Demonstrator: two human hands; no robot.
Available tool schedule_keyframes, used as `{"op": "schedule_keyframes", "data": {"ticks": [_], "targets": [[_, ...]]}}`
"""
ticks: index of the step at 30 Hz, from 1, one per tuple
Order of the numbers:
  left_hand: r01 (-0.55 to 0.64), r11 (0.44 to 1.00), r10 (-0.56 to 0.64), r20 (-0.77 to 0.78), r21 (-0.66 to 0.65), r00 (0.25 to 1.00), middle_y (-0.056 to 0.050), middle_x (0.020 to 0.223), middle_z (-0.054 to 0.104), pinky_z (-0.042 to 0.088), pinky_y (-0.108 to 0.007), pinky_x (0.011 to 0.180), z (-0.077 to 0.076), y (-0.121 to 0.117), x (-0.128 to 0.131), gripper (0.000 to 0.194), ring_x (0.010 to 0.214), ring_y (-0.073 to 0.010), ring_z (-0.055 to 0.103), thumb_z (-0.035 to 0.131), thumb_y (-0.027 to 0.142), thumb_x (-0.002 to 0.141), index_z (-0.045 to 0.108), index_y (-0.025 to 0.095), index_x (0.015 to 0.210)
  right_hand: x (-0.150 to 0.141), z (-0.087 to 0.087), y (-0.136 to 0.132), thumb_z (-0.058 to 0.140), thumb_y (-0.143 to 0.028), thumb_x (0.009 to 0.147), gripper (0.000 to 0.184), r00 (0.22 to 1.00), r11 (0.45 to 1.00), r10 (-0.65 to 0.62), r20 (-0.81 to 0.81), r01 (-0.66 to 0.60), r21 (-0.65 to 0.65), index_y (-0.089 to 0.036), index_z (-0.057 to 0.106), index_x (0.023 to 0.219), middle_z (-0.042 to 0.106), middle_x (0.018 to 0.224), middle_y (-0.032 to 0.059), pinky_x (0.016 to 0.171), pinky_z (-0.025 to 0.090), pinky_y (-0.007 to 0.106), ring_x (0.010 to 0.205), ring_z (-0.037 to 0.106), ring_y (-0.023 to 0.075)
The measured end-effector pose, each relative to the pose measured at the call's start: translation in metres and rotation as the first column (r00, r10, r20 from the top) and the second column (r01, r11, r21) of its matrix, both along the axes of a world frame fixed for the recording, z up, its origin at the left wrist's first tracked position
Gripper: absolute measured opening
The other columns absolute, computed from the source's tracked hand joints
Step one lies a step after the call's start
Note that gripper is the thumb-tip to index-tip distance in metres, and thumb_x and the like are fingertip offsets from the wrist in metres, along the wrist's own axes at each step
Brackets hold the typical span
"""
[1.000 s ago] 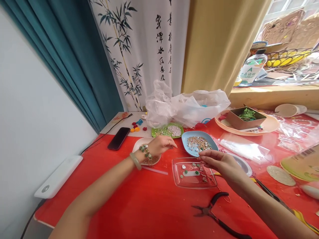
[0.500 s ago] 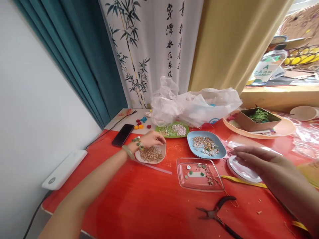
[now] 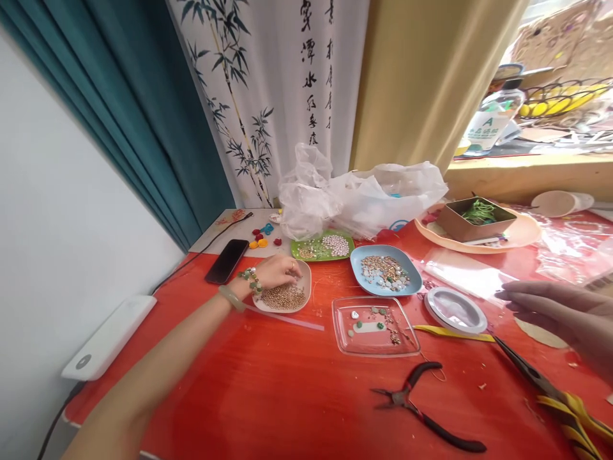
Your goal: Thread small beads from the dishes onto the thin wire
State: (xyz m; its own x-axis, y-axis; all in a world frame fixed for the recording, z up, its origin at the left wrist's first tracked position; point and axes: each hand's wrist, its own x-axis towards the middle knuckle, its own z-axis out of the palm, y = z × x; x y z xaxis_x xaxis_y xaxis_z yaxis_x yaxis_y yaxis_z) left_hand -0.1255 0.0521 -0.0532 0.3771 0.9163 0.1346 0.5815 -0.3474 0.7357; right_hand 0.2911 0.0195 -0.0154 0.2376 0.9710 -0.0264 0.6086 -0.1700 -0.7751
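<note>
My left hand (image 3: 278, 271), with a ring, a green beaded bracelet (image 3: 252, 278) and a pale bangle (image 3: 230, 298) on its arm, dips its bent, closed fingertips to a pinkish plate (image 3: 307, 281) of small gold beads (image 3: 282, 298). Whatever lies between those fingertips is too small or hidden to see. At the right, my right hand (image 3: 565, 313) hovers with fingers stretched out and nothing visible in it. Near it are a round white lidded dish (image 3: 433, 310) and long-nosed pliers (image 3: 531, 370) with yellow-and-black handles. A clear tray (image 3: 338, 332) holds green beads and small gold parts.
Black-handled pliers (image 3: 400, 397) lie at the front. Behind stand a blue plate (image 3: 359, 281) and a green plate (image 3: 311, 257) of beads, plastic bags (image 3: 383, 198), and a box (image 3: 464, 225) of green thread. A phone (image 3: 227, 260) and white power strip (image 3: 110, 335) sit left.
My right hand has moved rightward, away from the round white dish, uncovering the long-nosed pliers. The left hand stays at the gold beads, its fingers lower. The view has turned slightly right.
</note>
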Motion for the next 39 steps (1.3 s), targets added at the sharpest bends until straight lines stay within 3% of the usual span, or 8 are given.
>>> {"op": "schedule_keyframes", "data": {"ticks": [3, 6, 10, 16, 23, 32, 36, 39], "targets": [[0.009, 0.997, -0.007, -0.019, 0.080, 1.000, -0.002, 0.077, 0.068, 0.038, -0.029, 0.082, 0.008, -0.001, 0.017, 0.008, 0.079, -0.0177, 0.057, 0.063, 0.016, 0.065, 0.068, 0.022, 0.066, -0.012, 0.009, -0.011, 0.061, -0.025, 0.067, 0.009, 0.992, 0.985, 0.016, -0.129, -0.037, -0.166, -0.026, 0.067, 0.073, 0.067, 0.092, 0.0044, 0.083, 0.038, 0.028, 0.088, 0.059, 0.0177], [0.024, 0.987, -0.022, -0.018, 0.157, 1.000, -0.004, 0.087, 0.067, 0.036, -0.034, 0.087, 0.020, -0.008, 0.051, 0.014, 0.087, -0.0186, 0.056, 0.055, 0.018, 0.075, 0.067, 0.023, 0.080, -0.024, 0.015, -0.019, 0.064, -0.024, 0.061, 0.010, 0.975, 0.984, 0.022, -0.220, -0.060, -0.166, -0.024, 0.068, 0.071, 0.067, 0.087, 0.0038, 0.085, 0.036, 0.028, 0.089, 0.057, 0.0191], [0.286, 0.904, -0.295, -0.020, 0.319, 0.955, -0.007, 0.108, 0.061, 0.035, -0.035, 0.092, 0.039, -0.023, 0.115, 0.026, 0.104, -0.0194, 0.051, 0.058, 0.020, 0.074, 0.061, 0.021, 0.099, -0.037, 0.016, -0.028, 0.066, -0.032, 0.061, 0.017, 0.955, 0.986, 0.085, -0.284, -0.121, -0.111, -0.023, 0.068, 0.075, 0.067, 0.089, 0.0058, 0.080, 0.041, 0.028, 0.088, 0.058, 0.0201], [0.459, 0.883, -0.468, 0.084, 0.100, 0.880, -0.007, 0.097, 0.066, 0.039, -0.033, 0.089, 0.046, -0.030, 0.179, 0.056, 0.098, -0.0169, 0.055, 0.064, 0.021, 0.070, 0.042, 0.017, 0.121, -0.052, 0.013, -0.035, 0.064, -0.041, 0.065, 0.042, 0.830, 0.937, 0.301, -0.470, -0.348, -0.016, -0.018, 0.056, 0.099, 0.067, 0.086, 0.0077, 0.075, 0.048, 0.033, 0.081, 0.062, 0.0204], [0.324, 0.945, -0.328, 0.139, 0.047, 0.935, -0.003, 0.077, 0.069, 0.046, -0.027, 0.073, 0.038, -0.025, 0.177, 0.011, 0.075, -0.0135, 0.061, 0.061, 0.020, 0.072, 0.067, 0.017, 0.080, -0.046, 0.010, -0.039, 0.063, -0.040, 0.067, 0.038, 0.832, 0.943, 0.310, -0.460, -0.332, 0.034, -0.016, 0.056, 0.096, 0.067, 0.081, 0.0068, 0.069, 0.050, 0.028, 0.077, 0.062, 0.0174], [0.168, 0.970, -0.178, 0.040, 0.177, 0.983, -0.002, 0.077, 0.068, 0.046, -0.027, 0.070, 0.043, -0.021, 0.151, 0.008, 0.073, -0.0134, 0.059, 0.059, 0.020, 0.073, 0.067, 0.018, 0.075, -0.037, -0.002, -0.031, 0.062, -0.042, 0.067, 0.030, 0.855, 0.930, 0.343, -0.388, -0.366, 0.017, -0.017, 0.058, 0.084, 0.067, 0.083, 0.0069, 0.070, 0.050, 0.029, 0.079, 0.062, 0.0182], [0.098, 0.919, -0.041, -0.155, 0.382, 0.987, -0.002, 0.080, 0.068, 0.045, -0.032, 0.072, 0.039, -0.014, 0.129, 0.011, 0.078, -0.0162, 0.057, 0.057, 0.024, 0.076, 0.067, 0.020, 0.078, -0.019, -0.013, -0.019, 0.056, -0.039, 0.071, 0.025, 0.912, 0.915, 0.402, -0.075, -0.404, -0.009, -0.016, 0.060, 0.081, 0.067, 0.084, 0.0088, 0.074, 0.047, 0.037, 0.080, 0.062, 0.0223], [0.121, 0.894, -0.020, -0.230, 0.432, 0.973, -0.002, 0.080, 0.067, 0.045, -0.031, 0.070, 0.035, -0.013, 0.122, 0.012, 0.079, -0.0165, 0.057, 0.055, 0.024, 0.077, 0.067, 0.020, 0.080, -0.018, -0.015, -0.013, 0.050, -0.035, 0.075, 0.024, 0.845, 0.887, 0.421, 0.330, -0.460, 0.046, -0.019, 0.064, 0.087, 0.065, 0.093, 0.0090, 0.076, 0.043, 0.042, 0.088, 0.058, 0.0260]]}}
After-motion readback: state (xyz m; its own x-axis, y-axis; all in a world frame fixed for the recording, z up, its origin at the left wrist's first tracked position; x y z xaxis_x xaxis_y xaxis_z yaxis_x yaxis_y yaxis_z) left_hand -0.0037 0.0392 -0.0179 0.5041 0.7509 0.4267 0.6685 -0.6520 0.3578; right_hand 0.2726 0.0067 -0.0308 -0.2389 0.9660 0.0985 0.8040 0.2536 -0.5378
